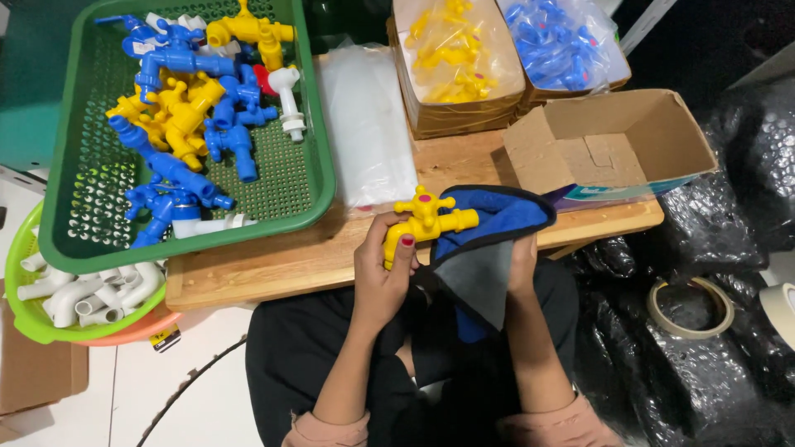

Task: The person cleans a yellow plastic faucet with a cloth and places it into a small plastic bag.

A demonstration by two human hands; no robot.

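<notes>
Clamped around a yellow plastic tap (424,219) with the left hand (383,277), fingers curled shut on its lower body, spout end pointing right and cross handle up. Gripping a blue cloth (489,240) with the right hand (523,261), thumb and fingers pinched closed on its edge, hand mostly hidden behind the fabric; cloth draped just beside the tap, touching its spout end, with a grey inner face hanging down over the lap. Held above the near edge of a wooden board (281,261), over dark trousers.

Further out on the board: a green perforated tray (310,178) to the left, loaded with blue, yellow and white taps (186,116). Just beside the tray, a stack of clear plastic bags (364,124). To the right, an open empty cardboard box (613,145) tilted on its side.

Below the tray at far left, a lime basket (21,323) with white pipe elbows (91,294). At the right, rolls of tape (690,308) lying on black bubble wrap (712,364).

At the back, two cardboard boxes side by side, one with bagged yellow taps (455,50), the other with bagged blue taps (559,41).
</notes>
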